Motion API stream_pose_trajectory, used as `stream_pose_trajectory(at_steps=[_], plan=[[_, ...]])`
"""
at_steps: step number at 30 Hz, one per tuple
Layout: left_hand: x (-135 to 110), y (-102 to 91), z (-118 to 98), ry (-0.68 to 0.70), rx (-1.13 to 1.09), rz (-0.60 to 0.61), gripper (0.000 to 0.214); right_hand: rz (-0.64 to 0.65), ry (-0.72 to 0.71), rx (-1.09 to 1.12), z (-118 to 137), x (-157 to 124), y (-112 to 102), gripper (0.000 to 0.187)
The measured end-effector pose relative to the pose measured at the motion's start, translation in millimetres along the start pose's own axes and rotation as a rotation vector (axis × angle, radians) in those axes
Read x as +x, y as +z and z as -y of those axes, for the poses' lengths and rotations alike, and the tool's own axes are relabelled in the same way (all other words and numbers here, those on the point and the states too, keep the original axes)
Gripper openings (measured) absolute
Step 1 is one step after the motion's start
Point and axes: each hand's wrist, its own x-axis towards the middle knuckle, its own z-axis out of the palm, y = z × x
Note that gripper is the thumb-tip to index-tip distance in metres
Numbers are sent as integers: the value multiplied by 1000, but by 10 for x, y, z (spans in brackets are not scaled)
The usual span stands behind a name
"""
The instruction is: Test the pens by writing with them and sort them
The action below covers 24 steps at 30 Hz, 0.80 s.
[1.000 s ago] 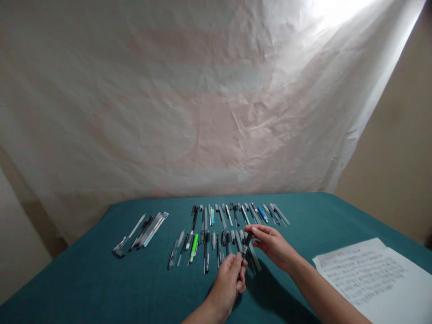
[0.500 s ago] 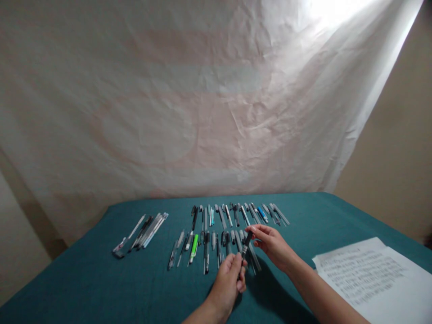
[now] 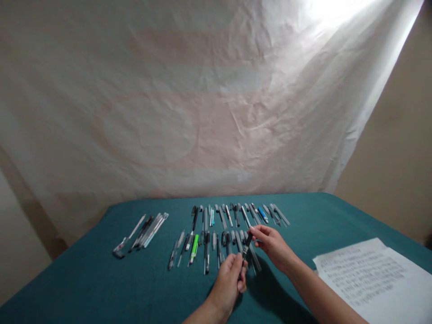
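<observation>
A dark pen (image 3: 247, 244) slants between my hands above the near row of pen parts. My left hand (image 3: 229, 279) is closed round its lower barrel, which the fingers partly hide. With thumb and fingertips my right hand (image 3: 268, 240) pinches the dark upper end. Whether that end is a cap or a grip I cannot make out. Beneath and left of the hands lie several taken-apart pens, among them a bright green pen barrel (image 3: 194, 248) and a black pen (image 3: 206, 254).
A second row of pens and caps lies farther back, with a blue piece (image 3: 262, 214) in it. At left sits a bunch of pens (image 3: 151, 230). Handwritten paper sheets (image 3: 367, 274) lie at right on the green cloth (image 3: 84, 288). A pale sheet (image 3: 216, 112) hangs behind.
Almost nothing differs. Both hands keep their hold on the pen, and the right hand has shifted only very slightly.
</observation>
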Motion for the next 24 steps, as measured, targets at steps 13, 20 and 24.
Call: stream_pose_trajectory(at_steps=[13,20,24], plan=[[11,-10,-5,-4,6,-7,39,-90,-25,99,16,117,-159,29],[-1,7,-31,-15,11,-17,42,-127,-96,-330,-251,252,-320,32],[-3,2,-28,-5,4,-6,40,-178,-191,-510,-356,297,-349,27]])
